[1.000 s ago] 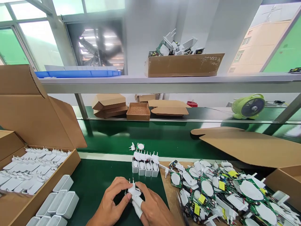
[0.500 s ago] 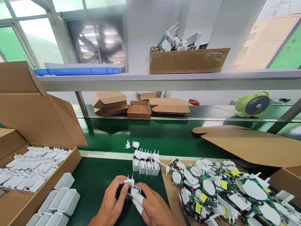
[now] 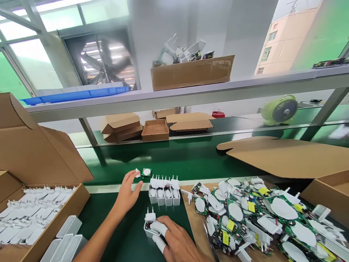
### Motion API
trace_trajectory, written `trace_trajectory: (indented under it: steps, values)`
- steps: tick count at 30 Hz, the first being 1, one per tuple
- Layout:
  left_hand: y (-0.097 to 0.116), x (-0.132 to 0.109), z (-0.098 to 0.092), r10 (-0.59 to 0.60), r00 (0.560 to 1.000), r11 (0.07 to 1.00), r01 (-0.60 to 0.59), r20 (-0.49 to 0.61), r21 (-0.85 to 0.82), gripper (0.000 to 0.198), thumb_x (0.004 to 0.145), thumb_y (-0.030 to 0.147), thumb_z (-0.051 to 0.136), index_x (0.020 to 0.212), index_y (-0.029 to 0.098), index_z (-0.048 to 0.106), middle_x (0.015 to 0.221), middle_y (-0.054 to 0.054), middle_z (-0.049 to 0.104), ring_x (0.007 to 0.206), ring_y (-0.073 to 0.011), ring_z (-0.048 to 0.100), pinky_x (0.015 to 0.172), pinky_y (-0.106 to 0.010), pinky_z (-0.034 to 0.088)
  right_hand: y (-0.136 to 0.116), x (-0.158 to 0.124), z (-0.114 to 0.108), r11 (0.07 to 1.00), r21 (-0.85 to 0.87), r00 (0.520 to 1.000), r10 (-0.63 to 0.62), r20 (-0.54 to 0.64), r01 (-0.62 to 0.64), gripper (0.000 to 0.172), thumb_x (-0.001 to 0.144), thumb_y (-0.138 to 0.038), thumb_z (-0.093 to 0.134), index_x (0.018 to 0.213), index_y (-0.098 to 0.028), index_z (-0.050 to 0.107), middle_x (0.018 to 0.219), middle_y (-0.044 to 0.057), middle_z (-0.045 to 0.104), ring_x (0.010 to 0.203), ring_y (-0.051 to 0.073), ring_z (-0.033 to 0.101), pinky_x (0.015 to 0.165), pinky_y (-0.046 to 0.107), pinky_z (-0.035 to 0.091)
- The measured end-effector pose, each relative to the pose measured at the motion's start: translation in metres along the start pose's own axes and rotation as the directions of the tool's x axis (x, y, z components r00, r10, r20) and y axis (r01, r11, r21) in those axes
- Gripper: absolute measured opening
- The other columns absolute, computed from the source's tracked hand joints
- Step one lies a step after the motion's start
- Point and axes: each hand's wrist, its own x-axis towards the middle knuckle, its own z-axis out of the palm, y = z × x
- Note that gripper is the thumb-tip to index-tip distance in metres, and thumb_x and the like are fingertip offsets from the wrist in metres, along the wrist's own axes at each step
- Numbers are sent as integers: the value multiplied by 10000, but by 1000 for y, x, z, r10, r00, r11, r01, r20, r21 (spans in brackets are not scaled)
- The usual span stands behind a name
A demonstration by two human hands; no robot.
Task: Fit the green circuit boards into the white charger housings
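My right hand point(image 3: 177, 236), with white covers on two fingertips, holds a small white housing point(image 3: 149, 230) that has a two-pin plug piece point(image 3: 150, 217) standing up in it. My left hand point(image 3: 129, 193) is stretched forward with its fingers apart, its fingertips at a small white plug piece point(image 3: 137, 173) on the green surface. Beside that piece lies a round white part on a green board point(image 3: 146, 172). Several filled white housings point(image 3: 164, 196) stand in a row between and beyond my hands, pins up.
An open carton point(image 3: 81, 196) of white parts is at the left, with white housings point(image 3: 69, 225) beside it. Circuit boards point(image 3: 236, 211) are heaped at the right near tweezers point(image 3: 208, 238). A shelf point(image 3: 180, 95) crosses above; a green fan point(image 3: 280, 110) stands behind.
My left hand has let go of the housing and moved forward and up to the plug piece. My right hand still holds the housing, now lower. The camera view has tilted and shifted.
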Motion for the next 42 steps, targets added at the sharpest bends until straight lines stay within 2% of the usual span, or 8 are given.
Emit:
trace_trajectory:
  steps: [9,18,21,24,28,35,39,42]
  values:
    - [-39,70,27,-241,970,961,235,25,143,298,1024,359,701,1258,177,675,1293,-92,696,1115,-258,706,969,-484,606,2,-3,1,994,105,997,5,-82,4,435,897,-77,643,1283,-278,629,1210,55,736,1068,203,733,984,237,582]
    - [-41,-31,-31,-160,987,981,163,-32,102,320,982,376,528,1108,212,773,983,-52,801,842,-265,754,785,-413,622,-3,-6,2,1000,29,999,-8,-53,10,531,860,0,588,1323,-260,598,1305,58,688,1163,221,699,1050,293,574]
    - [-35,-69,-44,-87,994,987,95,-66,133,314,893,455,622,1006,249,830,1159,-105,798,1174,-390,698,1007,-571,558,-3,-2,3,998,37,997,-49,-57,51,468,896,-10,560,1302,-238,607,1303,74,675,1156,221,702,1057,310,580]
    - [-13,-92,-45,61,997,991,-66,48,116,373,944,435,640,1284,347,767,1530,-78,631,1518,-389,438,1212,-657,369,-3,2,0,996,54,997,-74,-37,76,451,906,6,522,1287,-217,615,1324,92,646,1163,224,702,1063,323,579]
    - [28,-97,-41,177,916,983,-184,360,-13,360,1060,404,554,1393,406,693,1676,-47,468,1571,-344,387,1209,-619,427,-3,5,-3,995,69,997,-76,-12,77,452,919,9,500,1289,-224,614,1306,97,640,1136,228,710,1031,345,597]
    - [21,-88,-52,287,872,884,-401,397,241,419,987,126,464,1185,285,797,1136,-113,812,1003,-313,758,873,-486,641,-3,5,-2,997,57,998,-57,-3,57,448,917,-13,523,1288,-248,612,1292,86,651,1132,247,715,1007,358,609]
    - [20,-93,-57,237,936,930,-297,261,219,361,993,274,604,1323,326,742,1377,-105,742,1259,-351,699,1026,-533,614,-3,5,-2,996,58,998,-66,-10,66,444,932,-20,505,1303,-243,601,1308,99,649,1144,251,709,1011,362,606]
    - [41,-96,-51,163,908,987,-152,385,-58,362,1050,379,589,1395,384,699,1542,-65,629,1411,-330,609,1131,-516,550,-3,6,-3,996,48,997,-81,1,81,445,927,-14,486,1300,-228,599,1308,112,648,1154,257,708,1013,373,608]
